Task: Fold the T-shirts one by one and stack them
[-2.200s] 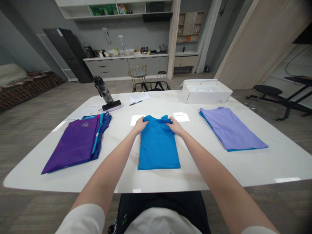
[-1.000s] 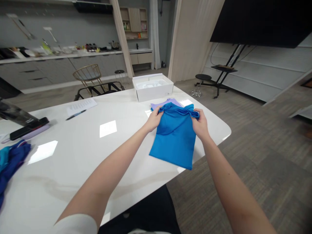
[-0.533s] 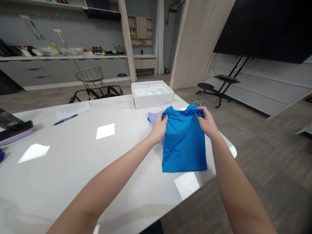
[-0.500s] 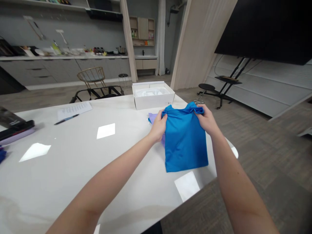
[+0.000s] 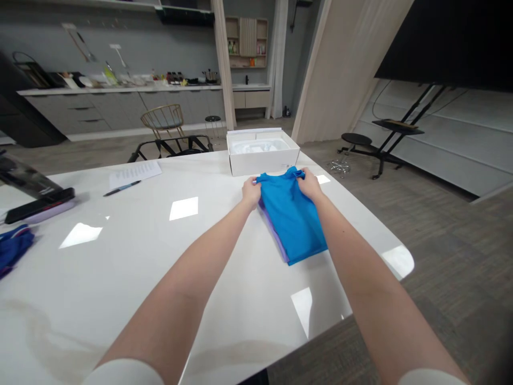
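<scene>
A folded bright blue T-shirt [image 5: 292, 218] lies on a folded lavender shirt [image 5: 273, 231], whose edge shows along the blue shirt's lower left side. My left hand [image 5: 251, 192] and my right hand [image 5: 309, 184] pinch the blue shirt's top edge at the collar end, with the fabric bunched between them. Both hands are near the far side of the white table [image 5: 224, 315], just in front of a white open box [image 5: 262, 155]. The lavender shirt is mostly hidden under the blue one.
A sheet of paper [image 5: 135, 174] and a pen [image 5: 122, 187] lie on the table. To the left are a black phone on a lilac case [image 5: 40, 205] and a bunched dark blue garment [image 5: 14, 247]. The table's right edge runs close to the shirts, with carpet beyond.
The blue shirt has come down from the air and now lies flat on the lavender shirt. My hands stay on its top edge, and the view has shifted slightly.
</scene>
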A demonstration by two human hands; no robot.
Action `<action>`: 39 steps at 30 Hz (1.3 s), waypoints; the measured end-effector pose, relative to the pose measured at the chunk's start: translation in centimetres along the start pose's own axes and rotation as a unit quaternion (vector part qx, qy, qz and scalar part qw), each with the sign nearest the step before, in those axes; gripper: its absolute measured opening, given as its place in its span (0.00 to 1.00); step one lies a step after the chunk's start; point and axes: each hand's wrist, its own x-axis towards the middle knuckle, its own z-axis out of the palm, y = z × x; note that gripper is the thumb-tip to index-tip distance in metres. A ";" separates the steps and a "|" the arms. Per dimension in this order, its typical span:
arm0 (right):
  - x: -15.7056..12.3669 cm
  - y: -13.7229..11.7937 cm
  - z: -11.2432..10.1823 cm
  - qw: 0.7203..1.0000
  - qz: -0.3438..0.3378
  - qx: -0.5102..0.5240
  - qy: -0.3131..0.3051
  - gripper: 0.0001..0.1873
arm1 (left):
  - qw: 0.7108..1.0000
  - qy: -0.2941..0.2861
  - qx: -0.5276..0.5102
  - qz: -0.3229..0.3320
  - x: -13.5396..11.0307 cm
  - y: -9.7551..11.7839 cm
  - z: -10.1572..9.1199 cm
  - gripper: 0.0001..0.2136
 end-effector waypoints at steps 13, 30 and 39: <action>-2.9 -0.2 3.6 0.985 -0.057 -0.089 -0.137 0.30 | 0.936 -0.149 0.273 0.166 -3.6 -0.1 4.0 0.30; -9.6 4.2 0.3 0.974 -0.038 -0.165 -0.151 0.36 | 0.875 -0.126 0.379 0.272 -9.1 0.7 3.9 0.30; -17.8 5.3 -0.5 0.977 -0.066 -0.188 -0.071 0.31 | 0.883 -0.144 0.322 0.309 -17.2 0.9 6.9 0.28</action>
